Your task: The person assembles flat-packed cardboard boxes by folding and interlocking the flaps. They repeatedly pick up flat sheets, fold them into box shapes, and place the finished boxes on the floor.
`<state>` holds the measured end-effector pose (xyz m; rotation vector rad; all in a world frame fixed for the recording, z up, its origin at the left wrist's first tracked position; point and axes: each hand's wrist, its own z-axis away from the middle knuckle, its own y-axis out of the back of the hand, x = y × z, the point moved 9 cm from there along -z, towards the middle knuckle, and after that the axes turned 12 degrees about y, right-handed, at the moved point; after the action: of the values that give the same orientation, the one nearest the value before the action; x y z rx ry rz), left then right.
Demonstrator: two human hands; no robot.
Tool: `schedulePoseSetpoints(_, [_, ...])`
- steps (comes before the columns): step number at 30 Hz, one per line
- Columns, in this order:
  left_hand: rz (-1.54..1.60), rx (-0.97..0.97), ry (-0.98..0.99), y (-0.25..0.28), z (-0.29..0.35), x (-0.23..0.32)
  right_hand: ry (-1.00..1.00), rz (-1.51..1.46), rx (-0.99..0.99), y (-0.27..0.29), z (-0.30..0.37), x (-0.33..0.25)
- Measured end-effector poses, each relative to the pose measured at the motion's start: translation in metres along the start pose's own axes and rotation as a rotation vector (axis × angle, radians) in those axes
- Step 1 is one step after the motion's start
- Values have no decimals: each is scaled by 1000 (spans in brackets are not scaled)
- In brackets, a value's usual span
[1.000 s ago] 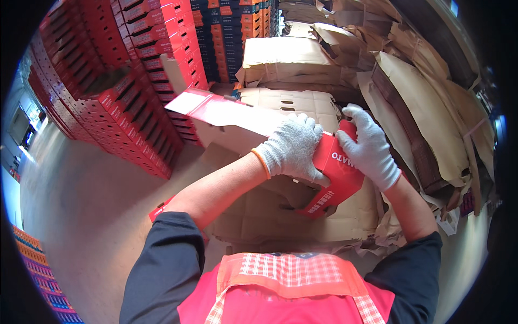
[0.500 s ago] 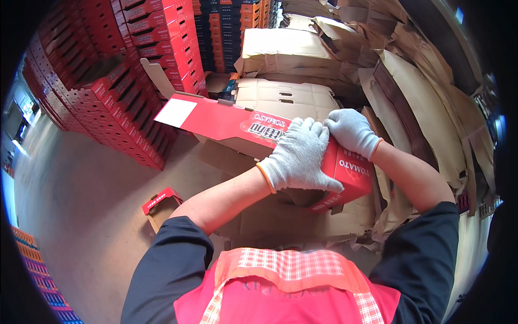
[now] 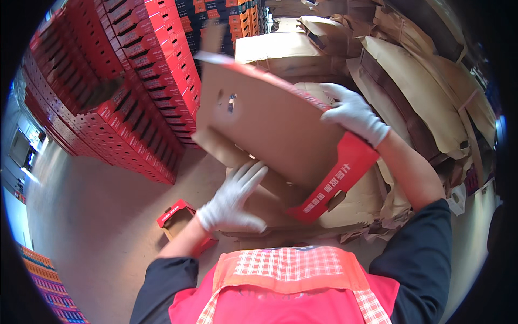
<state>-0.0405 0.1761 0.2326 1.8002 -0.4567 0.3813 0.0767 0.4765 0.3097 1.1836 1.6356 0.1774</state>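
A partly folded cardboard box [image 3: 270, 121], red outside and plain brown inside, is tilted up in front of me with its inner face showing. One red end wall [image 3: 340, 178] is folded up at its right side. My right hand [image 3: 353, 114], in a grey-white glove, grips the box's upper edge near that end wall. My left hand [image 3: 233, 198], gloved the same way, is open with fingers spread beside the box's lower left flap [image 3: 218, 148]. Whether its fingertips touch the cardboard I cannot tell. The box's far end is blurred.
Tall stacks of red boxes [image 3: 156, 70] stand at the left and back. Bundles of flat cardboard [image 3: 410, 92] wrapped in brown paper fill the right side. Below the held box lies more flat cardboard [image 3: 350, 200]. A small red box [image 3: 177, 218] sits on the floor left of me.
The box has turned and tipped up, so its brown inside now faces me. My left hand has come off it toward the lower left; my right hand stays on its edge.
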Motion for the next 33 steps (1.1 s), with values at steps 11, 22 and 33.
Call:
schedulePoseSetpoints(11, [-46, 390, -137, 5, -58, 88, -414, -106, -145, -133, 181, 161])
schedulePoseSetpoints(22, [356, 817, -217, -24, -98, 120, 274, 289, 35, 9, 89, -104])
schedulePoseSetpoints(33, [509, 380, 141, -96, -119, 95, 538, 416, -268, -74, 31, -118])
